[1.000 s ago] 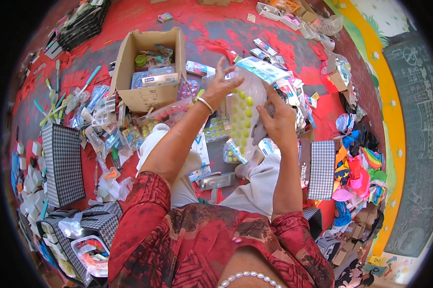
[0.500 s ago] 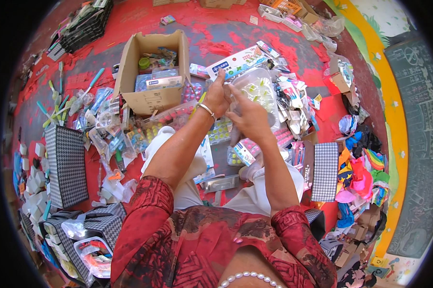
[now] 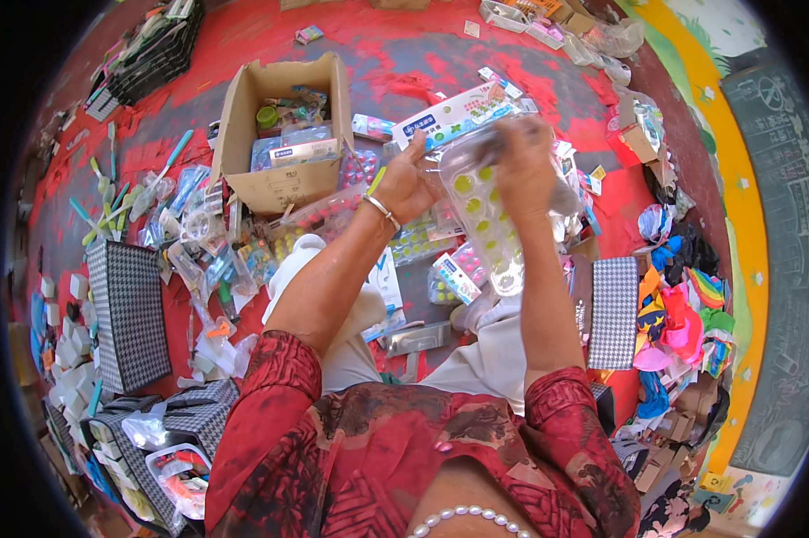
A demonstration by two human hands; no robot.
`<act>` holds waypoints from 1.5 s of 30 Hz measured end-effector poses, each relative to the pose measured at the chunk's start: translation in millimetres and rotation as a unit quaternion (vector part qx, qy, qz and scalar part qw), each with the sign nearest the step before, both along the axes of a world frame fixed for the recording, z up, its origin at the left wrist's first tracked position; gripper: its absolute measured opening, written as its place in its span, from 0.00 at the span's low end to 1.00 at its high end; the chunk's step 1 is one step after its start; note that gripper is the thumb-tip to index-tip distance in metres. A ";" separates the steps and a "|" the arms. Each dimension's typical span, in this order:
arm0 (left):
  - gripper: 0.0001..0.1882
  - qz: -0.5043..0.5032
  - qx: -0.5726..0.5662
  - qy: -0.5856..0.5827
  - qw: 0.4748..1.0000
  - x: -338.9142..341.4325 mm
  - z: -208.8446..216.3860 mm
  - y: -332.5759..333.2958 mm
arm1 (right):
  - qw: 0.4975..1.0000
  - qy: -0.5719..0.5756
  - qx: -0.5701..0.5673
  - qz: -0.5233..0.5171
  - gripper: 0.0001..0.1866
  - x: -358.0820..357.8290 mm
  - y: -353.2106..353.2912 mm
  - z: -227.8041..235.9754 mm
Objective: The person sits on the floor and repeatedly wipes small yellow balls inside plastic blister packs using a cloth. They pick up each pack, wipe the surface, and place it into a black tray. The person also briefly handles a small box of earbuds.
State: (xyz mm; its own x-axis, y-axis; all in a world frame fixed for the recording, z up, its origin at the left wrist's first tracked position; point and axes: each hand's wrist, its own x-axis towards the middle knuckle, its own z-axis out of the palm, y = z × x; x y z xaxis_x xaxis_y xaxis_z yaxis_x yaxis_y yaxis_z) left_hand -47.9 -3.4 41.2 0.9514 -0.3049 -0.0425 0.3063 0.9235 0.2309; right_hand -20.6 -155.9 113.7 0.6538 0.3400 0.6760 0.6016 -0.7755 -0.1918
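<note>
Left hand [image 3: 410, 182] and right hand [image 3: 523, 166] raised together above red floor [image 3: 422, 54], fingers of both closed on clear plastic packet of yellow-green round pieces [image 3: 489, 224]. Packet hangs down between forearms. Open cardboard box [image 3: 283, 134] just left of hands; checked boxes [image 3: 126, 314] near floor's left edge.

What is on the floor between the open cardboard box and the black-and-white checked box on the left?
In the head view, a heap of small clear-wrapped packets lies between the cardboard box and the checked box.
</note>
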 end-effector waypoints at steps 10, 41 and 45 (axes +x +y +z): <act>0.15 0.029 0.099 -0.056 0.993 2.8 -13.6 -7.6 | 0.982 0.074 -0.016 0.174 0.12 -0.8 44.9 15.3; 0.30 0.015 -0.216 -0.087 0.972 16.5 -15.0 52.5 | 0.739 0.448 0.481 -0.147 0.19 -82.4 -111.0 -46.5; 0.32 0.083 -0.093 0.049 0.991 23.6 -19.2 40.2 | 0.615 0.537 0.577 -0.003 0.24 -60.3 -119.6 -65.8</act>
State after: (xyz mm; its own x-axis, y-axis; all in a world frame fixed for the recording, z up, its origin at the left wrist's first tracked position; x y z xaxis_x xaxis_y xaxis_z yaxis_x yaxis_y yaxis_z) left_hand -24.3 36.8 21.9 0.9832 -0.1563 -0.0941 0.1596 0.9868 0.0284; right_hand -81.0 -275.5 47.9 0.9331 0.0348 -0.3580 -0.3550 0.2490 -0.9011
